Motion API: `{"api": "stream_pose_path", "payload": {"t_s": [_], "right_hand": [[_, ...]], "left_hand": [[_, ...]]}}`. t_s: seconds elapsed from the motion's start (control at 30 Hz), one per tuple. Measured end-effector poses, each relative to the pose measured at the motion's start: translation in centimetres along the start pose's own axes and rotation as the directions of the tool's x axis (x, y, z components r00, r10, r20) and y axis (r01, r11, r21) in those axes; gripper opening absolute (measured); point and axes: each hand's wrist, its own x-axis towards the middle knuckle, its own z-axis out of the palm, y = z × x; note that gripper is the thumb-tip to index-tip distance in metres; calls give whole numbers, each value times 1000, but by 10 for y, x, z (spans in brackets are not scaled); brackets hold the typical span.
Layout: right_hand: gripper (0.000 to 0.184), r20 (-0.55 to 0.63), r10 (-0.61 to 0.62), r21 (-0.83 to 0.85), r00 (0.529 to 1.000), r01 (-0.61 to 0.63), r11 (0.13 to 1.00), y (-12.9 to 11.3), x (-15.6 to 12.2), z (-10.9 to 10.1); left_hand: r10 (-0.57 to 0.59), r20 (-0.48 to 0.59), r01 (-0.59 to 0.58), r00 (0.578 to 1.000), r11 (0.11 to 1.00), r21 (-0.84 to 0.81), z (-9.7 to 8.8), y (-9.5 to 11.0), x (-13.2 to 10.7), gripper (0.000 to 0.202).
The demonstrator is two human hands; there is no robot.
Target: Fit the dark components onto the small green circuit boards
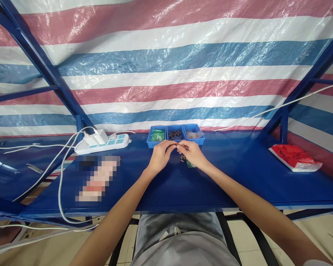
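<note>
My left hand (161, 156) and my right hand (191, 152) meet fingertip to fingertip above the blue table (238, 177), both pinched closed on something too small to make out. Small dark parts (182, 159) and a green bit (190, 164) lie on the table just under my right hand. Right behind the hands stand three small blue bins (176, 135): the left holds green pieces, the middle dark parts, the right pale pieces.
A white power strip (105, 144) with plugged chargers and white cables lies at the back left. A blurred-out item (98, 177) rests left of centre. A red and white bag (294, 157) lies at the right. Blue frame posts and a striped tarp stand behind.
</note>
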Motion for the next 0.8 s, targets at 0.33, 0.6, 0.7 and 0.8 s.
{"api": "stream_pose_path", "payload": {"t_s": [0.33,0.6,0.7,0.8], "right_hand": [[28,-83,-134,-349,988,97,932,7,35,-14],[32,-15,-255,-568,967,202,798,21,43,-26],[34,31,-287,-489,957,265,831,23,15,-34],[29,54,-237,-431,970,236,871,22,1,-39]], "left_hand": [[-28,-12,29,1000,986,165,-4,6,-4,28],[-92,96,75,991,983,168,-6,2,-5,42],[-106,144,80,984,981,176,-9,5,-5,42],[-133,169,100,977,977,191,-10,9,-5,41]]}}
